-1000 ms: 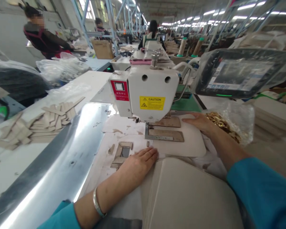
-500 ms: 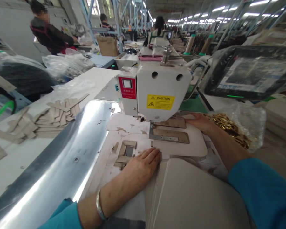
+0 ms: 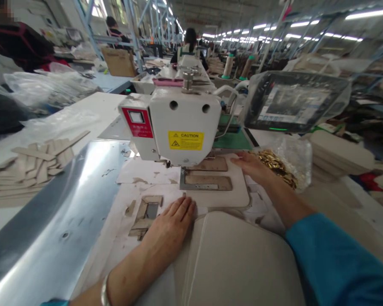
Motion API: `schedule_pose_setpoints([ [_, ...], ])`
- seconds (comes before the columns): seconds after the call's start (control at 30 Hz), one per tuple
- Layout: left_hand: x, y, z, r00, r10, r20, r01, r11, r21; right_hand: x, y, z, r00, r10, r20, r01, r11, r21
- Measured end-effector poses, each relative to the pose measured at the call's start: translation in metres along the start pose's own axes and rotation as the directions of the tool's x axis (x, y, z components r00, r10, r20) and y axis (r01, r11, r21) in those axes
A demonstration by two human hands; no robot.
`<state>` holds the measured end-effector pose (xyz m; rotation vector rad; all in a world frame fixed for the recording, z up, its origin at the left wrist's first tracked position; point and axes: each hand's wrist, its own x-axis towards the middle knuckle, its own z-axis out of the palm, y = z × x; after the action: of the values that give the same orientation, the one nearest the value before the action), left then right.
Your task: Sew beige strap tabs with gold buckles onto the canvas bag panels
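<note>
two bare hands border a pale panel [image 3: 217,198], which lies flat below the sewing machine head [image 3: 185,123], partly under a metal clamp frame [image 3: 207,186] that presumably pins it. the left hand [image 3: 175,219], in front of the machine head, lies palm down, fingers straight and close together, grasping nothing; its fingertips meet the panel's near-left corner, probably to keep it square. the right hand [image 3: 251,167], right of the machine head, rests at the far-right corner; whether it pinches the edge cannot be told. both keep outside the frame, apparently leaving the clamped area free. fabric strips [image 3: 32,163] left of the machine head and gold metal pieces [image 3: 274,163] right of it seem placed for easy reach.
</note>
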<state>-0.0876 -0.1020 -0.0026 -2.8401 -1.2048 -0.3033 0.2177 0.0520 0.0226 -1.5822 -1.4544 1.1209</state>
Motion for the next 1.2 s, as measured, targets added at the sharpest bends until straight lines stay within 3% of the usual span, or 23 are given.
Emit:
schedule_pose_setpoints([
  [0.1, 0.001, -0.003, -0.001, 1.000, -0.010, -0.010, 0.010, 1.000, -0.015, -0.023, 0.007, -0.025, 0.998, -0.060, -0.029, 0.058, 0.996, -0.064],
  [0.2, 0.002, -0.003, -0.001, 1.000, -0.015, -0.002, 0.015, 1.000, -0.017, -0.053, 0.018, -0.041, 0.956, -0.292, -0.022, 0.272, 0.914, -0.300],
  [0.33, 0.003, -0.003, -0.002, 1.000, -0.030, 0.006, 0.030, 0.999, -0.026, -0.107, 0.036, -0.039, 0.869, -0.462, 0.176, 0.483, 0.721, -0.497],
  [0.5, 0.005, -0.004, -0.004, 0.999, -0.035, 0.021, 0.036, 0.999, -0.031, -0.148, 0.044, -0.028, 0.804, -0.492, 0.333, 0.587, 0.573, -0.572],
  [0.73, 0.009, -0.006, -0.008, 0.998, -0.040, 0.053, 0.042, 0.999, -0.031, -0.107, 0.034, -0.019, 0.783, -0.552, 0.286, 0.591, 0.517, -0.620],
  [0.87, 0.008, -0.007, -0.006, 0.999, -0.041, 0.035, 0.042, 0.999, -0.022, -0.079, 0.050, -0.003, 0.838, -0.534, 0.116, 0.441, 0.534, -0.721],
  [0.97, 0.007, -0.008, -0.003, 0.999, -0.029, 0.030, 0.029, 0.999, -0.013, -0.064, 0.060, 0.007, 0.878, -0.476, 0.046, 0.299, 0.470, -0.830],
  [1.07, 0.005, -0.009, 0.000, 1.000, -0.019, 0.018, 0.019, 1.000, -0.001, -0.057, 0.061, 0.011, 0.910, -0.409, 0.063, 0.226, 0.363, -0.904],
  [1.2, 0.004, -0.008, 0.002, 1.000, -0.023, 0.002, 0.023, 1.000, 0.001, -0.058, 0.052, 0.009, 0.908, -0.398, 0.132, 0.257, 0.280, -0.925],
])
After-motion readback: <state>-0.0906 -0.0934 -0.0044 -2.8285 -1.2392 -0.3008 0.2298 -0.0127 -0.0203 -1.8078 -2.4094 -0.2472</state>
